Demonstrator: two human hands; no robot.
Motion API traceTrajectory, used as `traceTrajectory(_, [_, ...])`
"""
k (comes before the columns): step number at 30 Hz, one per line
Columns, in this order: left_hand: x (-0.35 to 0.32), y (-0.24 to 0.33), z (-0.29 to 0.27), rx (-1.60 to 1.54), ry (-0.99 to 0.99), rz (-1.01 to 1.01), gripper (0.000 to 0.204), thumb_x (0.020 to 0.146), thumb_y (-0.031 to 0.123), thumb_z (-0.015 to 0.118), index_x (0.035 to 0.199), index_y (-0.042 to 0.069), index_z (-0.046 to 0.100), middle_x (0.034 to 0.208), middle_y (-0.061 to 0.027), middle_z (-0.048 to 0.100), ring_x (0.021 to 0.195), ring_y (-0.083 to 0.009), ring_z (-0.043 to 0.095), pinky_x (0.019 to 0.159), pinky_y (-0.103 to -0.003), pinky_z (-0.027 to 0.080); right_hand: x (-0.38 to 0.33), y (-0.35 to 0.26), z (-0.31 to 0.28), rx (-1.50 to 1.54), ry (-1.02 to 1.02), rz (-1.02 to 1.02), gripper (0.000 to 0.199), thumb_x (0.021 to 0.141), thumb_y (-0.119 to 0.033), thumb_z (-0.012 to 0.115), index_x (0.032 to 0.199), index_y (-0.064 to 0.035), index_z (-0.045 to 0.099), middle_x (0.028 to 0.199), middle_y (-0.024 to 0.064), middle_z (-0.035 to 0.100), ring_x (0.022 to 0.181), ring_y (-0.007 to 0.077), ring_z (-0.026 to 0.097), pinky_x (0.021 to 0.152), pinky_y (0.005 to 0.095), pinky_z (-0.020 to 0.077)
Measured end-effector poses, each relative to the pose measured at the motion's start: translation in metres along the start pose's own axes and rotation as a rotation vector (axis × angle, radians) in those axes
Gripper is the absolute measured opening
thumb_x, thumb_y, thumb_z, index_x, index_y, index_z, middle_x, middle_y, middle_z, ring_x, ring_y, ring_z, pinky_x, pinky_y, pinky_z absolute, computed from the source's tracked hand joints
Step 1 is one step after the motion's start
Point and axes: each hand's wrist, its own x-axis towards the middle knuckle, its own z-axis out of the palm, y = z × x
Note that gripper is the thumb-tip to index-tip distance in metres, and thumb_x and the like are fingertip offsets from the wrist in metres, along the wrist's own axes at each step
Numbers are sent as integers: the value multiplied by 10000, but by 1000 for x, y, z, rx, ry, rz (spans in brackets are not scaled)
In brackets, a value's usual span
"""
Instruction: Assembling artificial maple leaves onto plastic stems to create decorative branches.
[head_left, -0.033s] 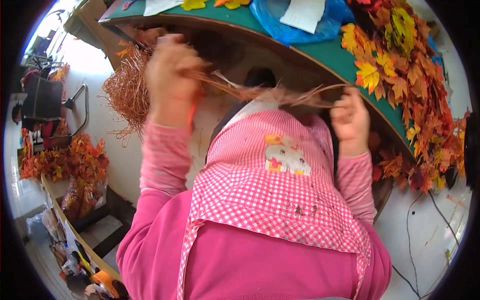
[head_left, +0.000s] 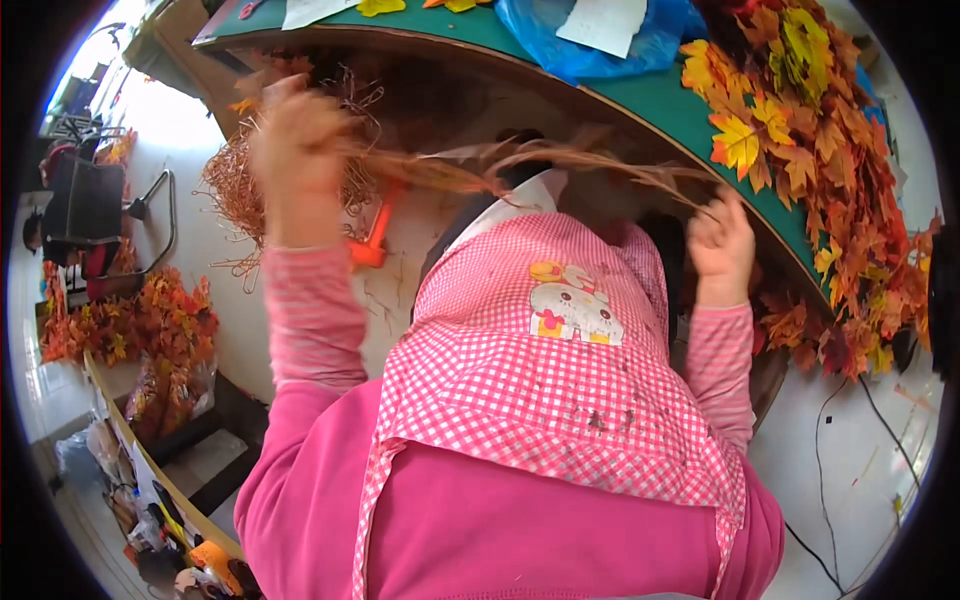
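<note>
The bundle of brown dried twigs ran almost level in front of the green worktable, just below its curved edge, its long axis stretched from the left hand across to the right hand. The left hand, raised higher and blurred, was closed around the thick end of the bundle, beside the loose orange tangle of raffia hanging under the table edge. The right hand sat lower, under the table's near rim, fingers curled and pinching the thin tips of the strands, so the twigs lay inward from that grip, toward the person's left. Both forearms, in pink striped sleeves, rose from the pink gingham apron, elbows bent. An orange-handled tool lay below the bundle, near the left forearm. Autumn leaf garlands spilled over the table's right end.
</note>
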Motion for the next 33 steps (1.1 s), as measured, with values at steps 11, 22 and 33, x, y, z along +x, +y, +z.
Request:
traceTrajectory(11, [14, -3, -126, 762, 325, 64, 191, 994, 176, 471, 930, 17, 555, 571, 59, 293, 452, -49, 249, 417, -228, 220, 68, -30, -208, -232, 646, -97, 248, 990, -262, 475, 808, -107, 539, 528, -67, 316, 374, 81, 219, 365, 249, 155])
traceTrajectory(22, [-10, -77, -152, 985, 334, -403, 221, 1002, 231, 475, 994, 49, 599, 551, 81, 291, 422, -21, 207, 388, -207, 173, 42, -4, -216, -2388, 532, -413, 358, 863, -191, 575, 1215, -126, 570, 1132, 193, 609, 1013, 364, 575, 900, 461, 442])
traceTrajectory(33, [14, -85, -150, 1271, 252, -496, 331, 972, 261, 530, 1191, 15, 557, 735, -27, 540, 627, -107, 508, 565, -249, 415, 82, 96, -50, -1967, -592, -257, 318, 874, -249, 596, 1137, -72, 603, 997, 199, 660, 940, 378, 628, 810, 437, 497])
